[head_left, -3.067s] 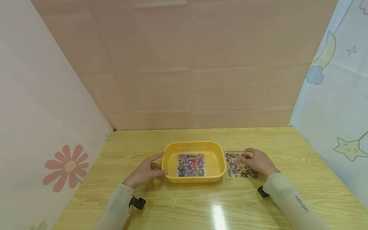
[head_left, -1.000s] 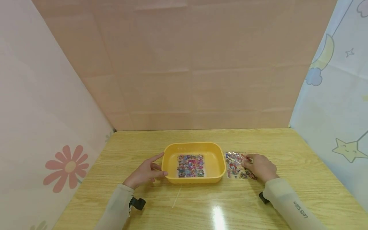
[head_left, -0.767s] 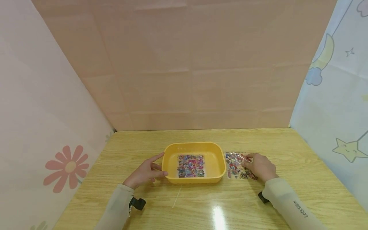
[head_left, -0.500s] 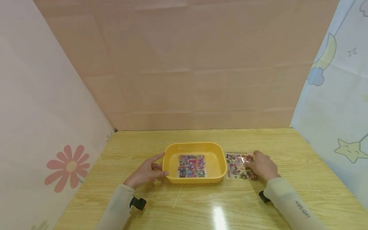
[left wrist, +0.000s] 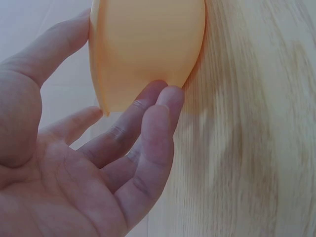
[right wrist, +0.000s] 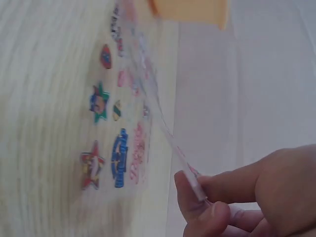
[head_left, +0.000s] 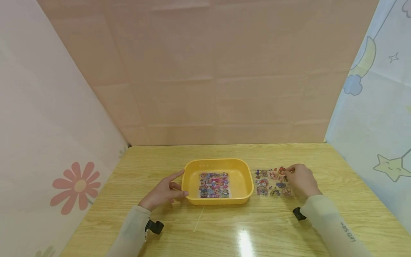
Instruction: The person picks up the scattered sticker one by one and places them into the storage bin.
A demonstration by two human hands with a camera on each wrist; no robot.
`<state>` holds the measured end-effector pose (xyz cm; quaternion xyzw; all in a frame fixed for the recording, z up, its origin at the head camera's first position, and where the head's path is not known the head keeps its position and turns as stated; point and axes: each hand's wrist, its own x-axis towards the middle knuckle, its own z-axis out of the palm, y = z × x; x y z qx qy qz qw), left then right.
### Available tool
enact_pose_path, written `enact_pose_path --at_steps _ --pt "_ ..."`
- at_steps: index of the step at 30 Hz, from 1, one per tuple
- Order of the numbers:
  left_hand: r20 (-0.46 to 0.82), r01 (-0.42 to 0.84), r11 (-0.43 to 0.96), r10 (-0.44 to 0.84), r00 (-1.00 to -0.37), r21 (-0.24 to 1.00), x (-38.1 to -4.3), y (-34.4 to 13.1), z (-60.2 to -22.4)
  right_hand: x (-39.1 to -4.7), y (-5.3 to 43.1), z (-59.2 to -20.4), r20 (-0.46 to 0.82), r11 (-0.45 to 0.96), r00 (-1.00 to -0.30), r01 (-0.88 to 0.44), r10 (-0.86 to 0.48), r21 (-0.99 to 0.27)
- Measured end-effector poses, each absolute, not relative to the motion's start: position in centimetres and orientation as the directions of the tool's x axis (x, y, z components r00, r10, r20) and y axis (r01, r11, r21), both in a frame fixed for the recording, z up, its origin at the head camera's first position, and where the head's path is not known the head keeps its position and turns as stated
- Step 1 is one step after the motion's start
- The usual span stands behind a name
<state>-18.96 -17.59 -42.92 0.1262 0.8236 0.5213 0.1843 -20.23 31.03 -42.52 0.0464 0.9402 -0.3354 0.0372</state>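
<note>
A yellow plastic tray (head_left: pixel 218 201) holds a sheet of colourful stickers (head_left: pixel 214 185) lying flat inside it. My left hand (head_left: pixel 162 192) rests at the tray's left end, its thumb and fingers spread and touching the rim and outer wall. To the tray's right, my right hand (head_left: pixel 302 180) pinches the edge of a clear sticker sheet (right wrist: pixel 183 160) between thumb and fingers. That sheet slants upward, seen nearly edge-on in the right wrist view. More stickers (right wrist: pixel 119 158) on clear backing lie flat on the table beneath it.
The wood-grain table (head_left: pixel 160 157) ends at a pinkish-brown cloth (head_left: pixel 208 89) behind. Patterned cloths hang at the left and right. A thin pale strip (head_left: pixel 198 218) lies before the tray, and a glare spot shines at the front.
My right hand has shifted right and up, raising the edge of the sticker sheet off the table. The left hand and the tray have stayed in place.
</note>
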Motion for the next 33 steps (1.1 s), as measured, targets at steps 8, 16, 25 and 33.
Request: enact_pose_path --at_steps 8,16,25,33 --pt "-0.163 0.025 0.425 0.402 -0.901 0.905 -19.0 -17.5 -42.9 -20.8 31.9 -41.9 -0.111 0.744 -0.991 0.134 0.081 -0.655" --pt "-0.162 0.025 0.413 0.412 -0.897 0.91 -18.9 -17.6 -42.9 -20.8 32.3 -41.0 -0.176 0.719 -0.981 0.182 0.084 -0.671" --pt "-0.165 0.019 0.413 0.407 -0.898 0.911 -18.9 -17.5 -42.8 -20.7 32.6 -40.6 -0.197 0.671 -0.979 0.178 0.048 -0.72" --pt "-0.168 0.015 0.419 0.396 -0.903 0.908 -18.9 -17.5 -42.8 -20.8 32.5 -40.4 -0.194 0.596 -0.98 0.175 0.033 -0.784"
